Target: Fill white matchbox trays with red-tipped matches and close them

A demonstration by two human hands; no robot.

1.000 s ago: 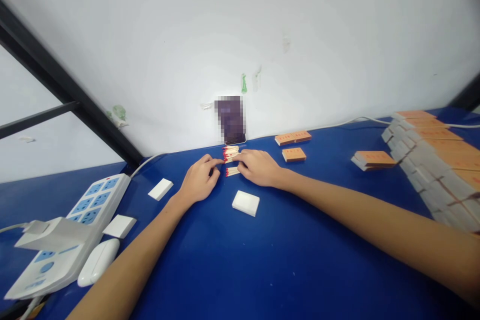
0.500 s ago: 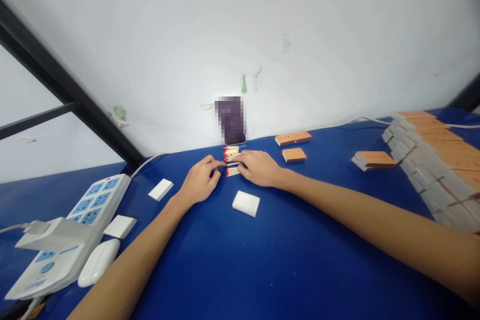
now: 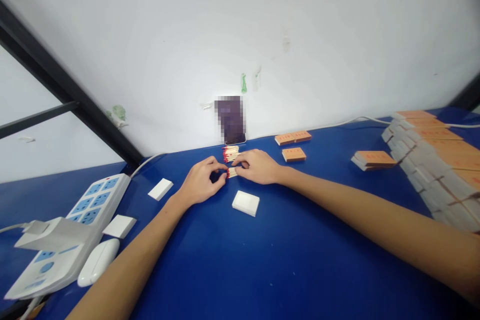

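Observation:
My left hand (image 3: 204, 180) has its curled index finger and thumb against the red heads of a small row of matchsticks (image 3: 232, 172). At the plain ends of that same row, the thumb and fingers of my right hand (image 3: 258, 166) close in from the other side, covering part of the sticks. Just beyond them lies a larger pile of red-headed matchsticks (image 3: 231, 153), apart from the small row. Nearer to me, between my forearms, a white matchbox-sized block (image 3: 246, 203) rests flat on the blue table (image 3: 240, 255).
A phone-like device (image 3: 230, 120) leans on the wall. Orange matchboxes (image 3: 294, 154) lie to the right, before a tall stack of matchboxes (image 3: 442, 155). A power strip (image 3: 101, 197), a white earbud case (image 3: 99, 262) and white blocks (image 3: 160, 189) are on the left.
My right hand's index finger has drawn back from the larger pile toward the small row. My left index finger and thumb have spread, coming to the row's heads. The row is bunched closer.

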